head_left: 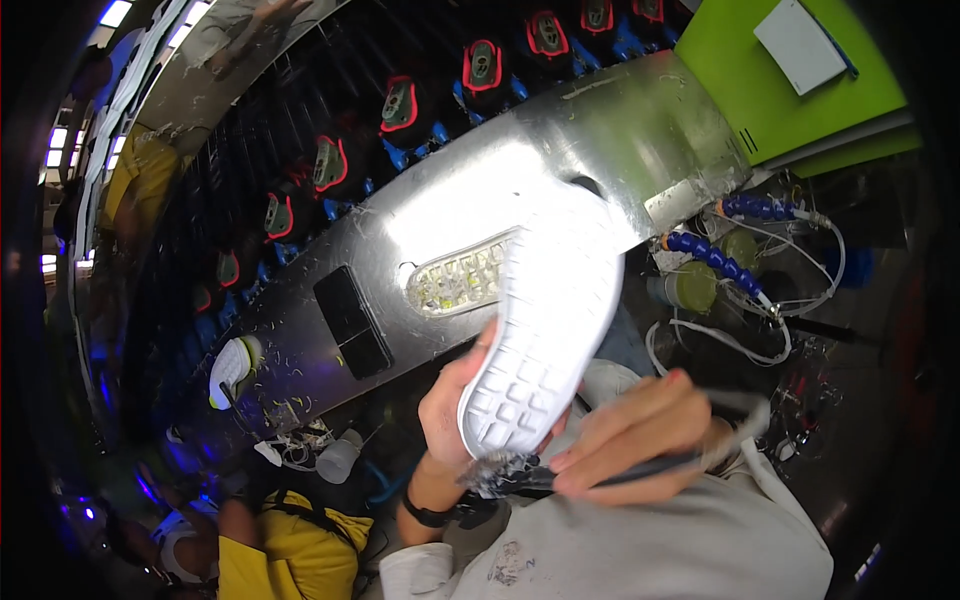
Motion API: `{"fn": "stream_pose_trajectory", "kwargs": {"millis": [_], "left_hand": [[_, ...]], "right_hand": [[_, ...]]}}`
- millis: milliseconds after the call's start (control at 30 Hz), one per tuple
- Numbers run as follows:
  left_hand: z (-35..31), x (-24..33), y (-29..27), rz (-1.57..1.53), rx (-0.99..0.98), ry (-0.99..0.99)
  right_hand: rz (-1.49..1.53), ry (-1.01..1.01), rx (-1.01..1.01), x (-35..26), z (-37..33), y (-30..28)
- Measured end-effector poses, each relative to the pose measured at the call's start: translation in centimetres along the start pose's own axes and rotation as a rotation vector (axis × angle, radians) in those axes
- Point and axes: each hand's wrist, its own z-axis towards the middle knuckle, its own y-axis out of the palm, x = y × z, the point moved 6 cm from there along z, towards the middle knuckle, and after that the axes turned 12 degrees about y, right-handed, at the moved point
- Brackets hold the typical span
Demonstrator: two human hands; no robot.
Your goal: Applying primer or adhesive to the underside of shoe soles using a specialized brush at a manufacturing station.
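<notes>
In my left hand (450, 405) is a white shoe sole (555, 320), its blocky tread facing up and its far end washed out by glare. The fingers wrap round its near left edge, and a black band circles the wrist. My right hand (640, 440), slightly blurred, is closed round the dark handle of a brush (512, 476). The brush's greyish, frayed bristles are at the sole's near end; whether they touch it I cannot tell. Both hands are in front of the near edge of a shiny metal bench (410, 235).
An oval recess (455, 282) and a black rectangular object (352, 322) show on the bench. Another white sole (232, 370) lies at its left end. Red-edged pieces (482, 65) line the far side. Blue hoses (715, 255) and a green cabinet (815, 105) stand right; a person in yellow (295, 550) sits lower left.
</notes>
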Motion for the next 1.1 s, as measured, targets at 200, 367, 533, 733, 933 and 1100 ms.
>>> {"fn": "stream_pose_trajectory", "kwargs": {"millis": [200, 367, 533, 733, 933, 1100], "left_hand": [[-3.5, 8.9, -0.6, 0.510, 0.078, 0.054], [-7.4, 5.7, -6.2, 0.147, 0.183, 0.426], [-1.8, -1.0, -8.2, -0.076, 0.366, 0.412], [-3.4, -3.7, -7.1, -0.015, 0.501, 0.466], [-4.3, -3.5, -9.0, -0.293, 0.343, 0.690], [-0.1, -1.8, -5.2, -0.303, 0.009, 0.456]], "right_hand": [[0.119, -0.065, -0.210, 1.2, -0.6, 6.6], [0.201, 0.030, 0.123, 3.8, -1.0, 0.0], [-0.208, 0.120, 0.444, 2.8, 1.6, -1.8], [-0.432, 0.051, 0.459, 5.4, 4.8, 1.3], [0.105, 0.205, 0.341, 5.6, 3.6, 1.9], [-0.076, 0.055, 0.232, 3.3, 1.7, 5.0]]}}
